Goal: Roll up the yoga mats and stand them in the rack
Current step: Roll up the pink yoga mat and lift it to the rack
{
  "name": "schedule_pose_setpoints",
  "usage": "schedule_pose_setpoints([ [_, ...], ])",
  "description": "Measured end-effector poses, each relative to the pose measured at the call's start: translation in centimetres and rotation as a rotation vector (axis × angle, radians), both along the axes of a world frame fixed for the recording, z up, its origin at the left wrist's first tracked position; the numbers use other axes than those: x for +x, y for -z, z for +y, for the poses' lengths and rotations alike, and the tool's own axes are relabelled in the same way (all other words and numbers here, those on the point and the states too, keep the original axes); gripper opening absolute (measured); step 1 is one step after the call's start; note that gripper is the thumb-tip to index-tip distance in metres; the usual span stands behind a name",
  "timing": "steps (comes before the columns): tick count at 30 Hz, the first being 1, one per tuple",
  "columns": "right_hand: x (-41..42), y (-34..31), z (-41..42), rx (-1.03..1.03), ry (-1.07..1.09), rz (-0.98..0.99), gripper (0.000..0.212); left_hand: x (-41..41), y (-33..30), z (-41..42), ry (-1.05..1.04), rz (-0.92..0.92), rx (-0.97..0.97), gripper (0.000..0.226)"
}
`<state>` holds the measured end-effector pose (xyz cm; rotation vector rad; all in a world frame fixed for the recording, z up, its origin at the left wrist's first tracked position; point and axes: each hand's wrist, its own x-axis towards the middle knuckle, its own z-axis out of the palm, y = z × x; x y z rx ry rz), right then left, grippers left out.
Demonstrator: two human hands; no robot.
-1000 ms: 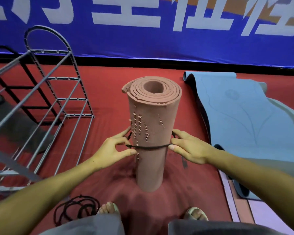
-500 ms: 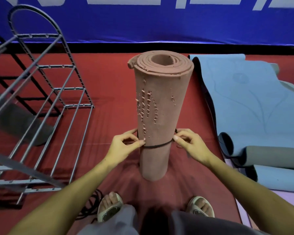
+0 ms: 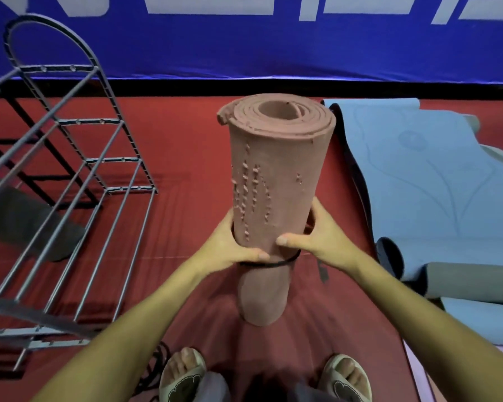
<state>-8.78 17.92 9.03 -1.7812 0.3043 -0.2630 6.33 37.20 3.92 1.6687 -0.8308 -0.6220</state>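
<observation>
Gripping low, left hand (image 3: 230,250) and right hand (image 3: 317,242) wrap curled fingers round the pink rolled mat (image 3: 276,198), standing upright on the red floor, right of the rack (image 3: 79,175). 1 black band (image 3: 270,264) cinches it just below the hands. Looks light, soft foam, squashy; a 2-handed hold near the band seems best.

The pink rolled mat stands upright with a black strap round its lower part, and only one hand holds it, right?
Not quite: in the head view both the left hand and the right hand hold the pink rolled mat, just above the black strap.
</observation>
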Motion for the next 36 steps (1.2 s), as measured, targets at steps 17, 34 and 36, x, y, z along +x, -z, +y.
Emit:
schedule_pose_setpoints([
  [17, -3.8, -19.1, 5.7, -0.375, 0.190, -0.463, 0.129, -3.4, -11.1, 3.0, -0.205, -0.192, -0.064, 0.108],
  [34, -1.8, -38.5, 28.2, -0.848, 0.114, -0.909, 0.092, 0.6, -30.8, 20.1, -0.436, -0.669, -0.231, 0.100],
  [36, -0.9, -40.6, 30.7, -0.872, 0.098, -0.976, 0.090, 1.6, -33.1, 22.8, -0.487, -0.677, -0.273, 0.101],
])
